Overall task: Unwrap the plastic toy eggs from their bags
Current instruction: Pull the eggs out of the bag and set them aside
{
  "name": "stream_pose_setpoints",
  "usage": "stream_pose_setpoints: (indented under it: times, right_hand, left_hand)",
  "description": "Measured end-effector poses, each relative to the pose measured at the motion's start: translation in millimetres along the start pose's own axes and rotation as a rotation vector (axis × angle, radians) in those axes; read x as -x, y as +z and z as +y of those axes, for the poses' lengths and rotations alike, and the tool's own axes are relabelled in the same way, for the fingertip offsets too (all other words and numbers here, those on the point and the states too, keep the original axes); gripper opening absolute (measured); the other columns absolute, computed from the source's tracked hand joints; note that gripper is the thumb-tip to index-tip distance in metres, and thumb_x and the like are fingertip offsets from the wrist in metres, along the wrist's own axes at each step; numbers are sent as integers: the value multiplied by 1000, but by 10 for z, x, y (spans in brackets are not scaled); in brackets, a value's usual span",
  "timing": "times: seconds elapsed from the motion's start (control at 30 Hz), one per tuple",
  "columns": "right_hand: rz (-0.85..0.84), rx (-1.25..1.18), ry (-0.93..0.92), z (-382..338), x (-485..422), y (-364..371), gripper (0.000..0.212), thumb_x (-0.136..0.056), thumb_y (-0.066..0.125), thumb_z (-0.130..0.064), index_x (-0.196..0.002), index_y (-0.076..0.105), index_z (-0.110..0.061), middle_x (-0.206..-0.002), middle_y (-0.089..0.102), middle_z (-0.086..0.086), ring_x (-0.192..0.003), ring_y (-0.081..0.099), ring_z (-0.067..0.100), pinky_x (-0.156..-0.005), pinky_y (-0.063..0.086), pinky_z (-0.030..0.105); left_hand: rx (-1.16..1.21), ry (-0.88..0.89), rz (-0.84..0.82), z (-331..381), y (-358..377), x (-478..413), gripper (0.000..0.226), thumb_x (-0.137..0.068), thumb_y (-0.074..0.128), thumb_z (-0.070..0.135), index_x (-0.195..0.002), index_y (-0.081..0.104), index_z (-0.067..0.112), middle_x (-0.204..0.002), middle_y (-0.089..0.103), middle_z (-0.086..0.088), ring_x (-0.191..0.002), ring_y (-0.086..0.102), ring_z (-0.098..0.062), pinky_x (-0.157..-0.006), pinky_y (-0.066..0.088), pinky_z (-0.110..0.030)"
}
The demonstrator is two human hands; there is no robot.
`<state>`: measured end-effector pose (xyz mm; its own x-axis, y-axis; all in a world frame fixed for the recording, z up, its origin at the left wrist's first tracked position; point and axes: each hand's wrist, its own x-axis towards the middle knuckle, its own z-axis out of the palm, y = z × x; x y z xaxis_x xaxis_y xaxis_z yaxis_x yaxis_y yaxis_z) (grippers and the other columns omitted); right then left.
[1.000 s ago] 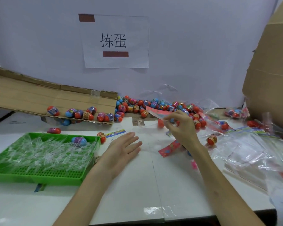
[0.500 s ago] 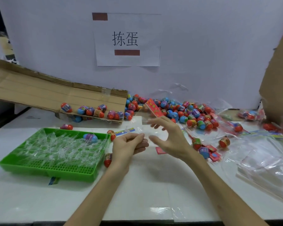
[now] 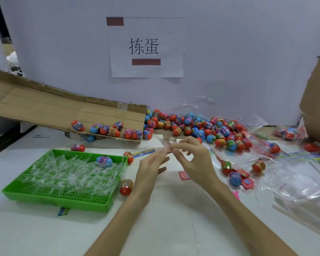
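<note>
Fingertips of the left hand (image 3: 151,167) and right hand (image 3: 194,159) meet above the white table (image 3: 174,218), both pinching a small clear bag (image 3: 165,145); whether an egg sits inside is hard to tell. Short, opposed tugs close to the seam should part the film cleanly. Loose toy eggs (image 3: 192,126) heap along the white backboard (image 3: 229,52) under a paper sign (image 3: 146,47). A green tray (image 3: 59,203) of clear scraps lies to the left, with a cardboard flap (image 3: 54,109) behind it.
</note>
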<state>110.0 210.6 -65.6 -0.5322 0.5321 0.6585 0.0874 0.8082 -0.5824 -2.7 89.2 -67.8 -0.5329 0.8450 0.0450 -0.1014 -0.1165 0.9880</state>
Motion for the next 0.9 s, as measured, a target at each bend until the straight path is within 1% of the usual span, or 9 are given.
stream_pose_setpoints:
  times: [0.1,0.17,0.23,0.3,0.37,0.47,0.63,0.8,0.9]
  right_hand:
    - [79,-108,83,26,-29,-51,16,-92,72,-5,-104,78,-14,-93,76,-3,-78,70,13,-70,57,37]
    - [27,-389,228,13,-62,-128,15,-95,69,-6,-106,76,-13,-91,78,1,-80,75,19,-73,60,34]
    - [-67,-643,345,-3,-79,-217,15,-97,66,-8,-109,73,-12,-96,79,9,-92,76,26,-80,59,29]
    - [-163,-760,416,2,-73,-255,15,-97,63,-6,-111,68,-9,-104,78,13,-102,74,30,-85,58,30]
    - [-214,-748,449,20,-63,-227,14,-97,64,-4,-110,66,-5,-107,77,14,-105,73,30,-87,57,33]
    - [-237,-692,515,26,-49,-161,9,-95,69,-8,-103,70,-6,-101,78,11,-96,74,27,-81,59,32]
    - [-242,-689,628,-19,-63,-123,9,-96,69,-20,-100,76,-16,-90,76,11,-79,75,29,-70,60,29]
    - [-238,-579,717,19,-43,-111,10,-94,73,-19,-95,76,-10,-80,76,10,-66,71,23,-66,59,28]
    - [-275,-513,773,33,-13,-98,9,-93,74,-19,-93,76,-10,-79,77,9,-65,73,21,-63,57,23]
  left_hand:
    - [167,-195,-45,0,17,-15,35,-100,60,35,-119,71,8,-121,75,-9,-106,75,-26,-89,60,-37]
    - [219,-375,-143,6,29,8,44,-97,63,40,-124,66,6,-119,75,-12,-106,75,-30,-90,60,-40]
    - [262,-457,-229,-11,35,20,58,-86,70,48,-131,60,12,-123,74,-9,-111,73,-28,-93,59,-42]
    - [372,-418,-226,-19,32,1,64,-80,72,48,-136,58,21,-130,71,-5,-117,70,-27,-94,57,-44]
    - [413,-256,-120,-14,-1,-46,54,-84,69,42,-135,61,28,-134,69,0,-120,69,-23,-98,54,-44]
    - [442,-45,90,12,-70,-78,37,-87,64,27,-123,69,20,-127,73,-3,-116,71,-24,-93,54,-40]
    - [363,111,92,2,-109,-44,31,-87,64,22,-116,76,21,-126,74,-3,-108,74,-29,-81,62,-30]
    - [275,42,-58,20,-103,-41,52,-93,72,24,-143,57,30,-137,67,5,-119,69,-21,-93,53,-39]
    - [269,-67,12,4,-83,-52,33,-100,59,26,-133,65,28,-131,71,5,-116,71,-19,-97,53,-41]
